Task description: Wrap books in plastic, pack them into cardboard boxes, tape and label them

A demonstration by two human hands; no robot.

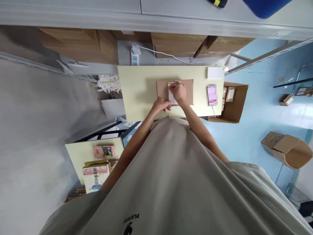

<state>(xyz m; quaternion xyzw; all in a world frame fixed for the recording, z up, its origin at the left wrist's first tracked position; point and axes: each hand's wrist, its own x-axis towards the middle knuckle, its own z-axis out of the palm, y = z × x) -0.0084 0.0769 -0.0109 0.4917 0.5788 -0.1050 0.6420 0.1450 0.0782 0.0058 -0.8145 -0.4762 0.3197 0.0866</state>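
Note:
A flat brown cardboard parcel (186, 91) lies on a pale yellow table (137, 88). A white label (173, 98) rests on the parcel's top. My right hand (178, 91) lies on the label, fingers curled and pressed down at its far edge. My left hand (161, 105) touches the parcel's near left edge by the label's corner, fingers bent. Both forearms reach out over my grey shirt.
A phone (211, 95) and a white pad (215, 72) lie on the table's right side. An open cardboard box (235, 107) stands beside the table, another (286, 148) on the blue floor. Books (96, 174) sit on a second table at lower left. Cartons (80, 44) line a shelf.

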